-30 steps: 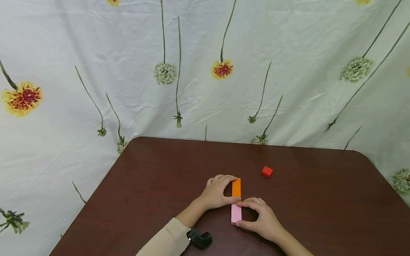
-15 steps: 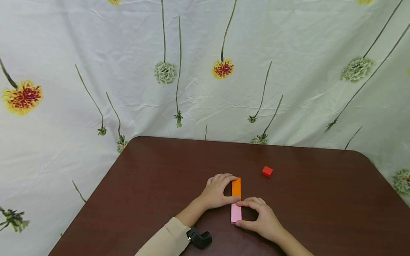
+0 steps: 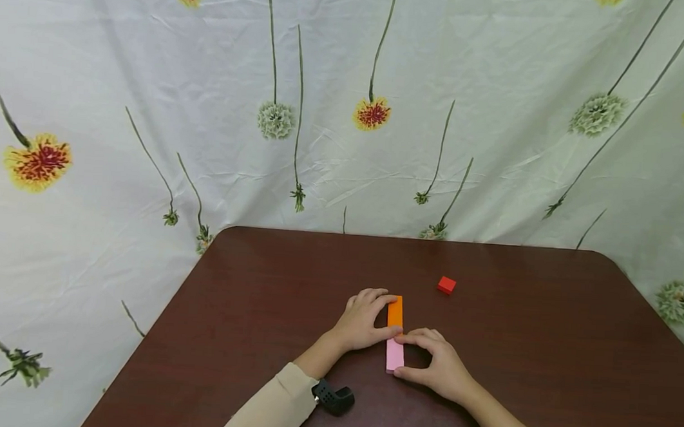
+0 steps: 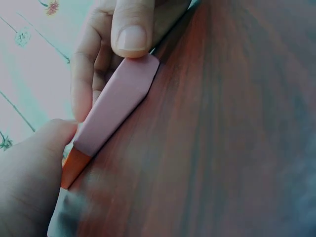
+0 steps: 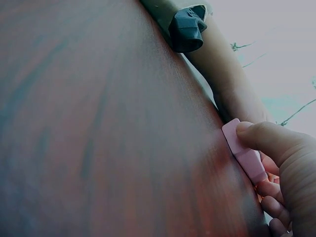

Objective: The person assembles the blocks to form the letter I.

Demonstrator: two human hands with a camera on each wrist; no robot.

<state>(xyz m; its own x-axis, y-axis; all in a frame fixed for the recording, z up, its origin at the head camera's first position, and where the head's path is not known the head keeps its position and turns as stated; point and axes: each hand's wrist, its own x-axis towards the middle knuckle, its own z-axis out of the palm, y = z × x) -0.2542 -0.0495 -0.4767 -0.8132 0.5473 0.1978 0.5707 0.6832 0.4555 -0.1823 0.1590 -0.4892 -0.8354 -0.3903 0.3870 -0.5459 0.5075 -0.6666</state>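
Note:
An orange block [image 3: 395, 312] and a pink block [image 3: 395, 355] lie end to end on the table in the head view, the pink one nearer the person. My left hand [image 3: 361, 319] pinches the orange block lengthwise, fingertips at its far end and thumb by the joint with the pink one. From the right, my right hand [image 3: 438, 364] grips the pink block [image 5: 251, 160] between thumb and index finger. In the left wrist view the right thumb presses the near end of the pink block [image 4: 116, 106], and only a corner of the orange block [image 4: 75, 165] shows.
A small red block [image 3: 446, 285] sits farther back on the dark brown table [image 3: 269, 274], right of the hands. Behind the table hangs a white flowered cloth [image 3: 322, 148]. A black camera mount [image 3: 334, 399] is on the left wrist.

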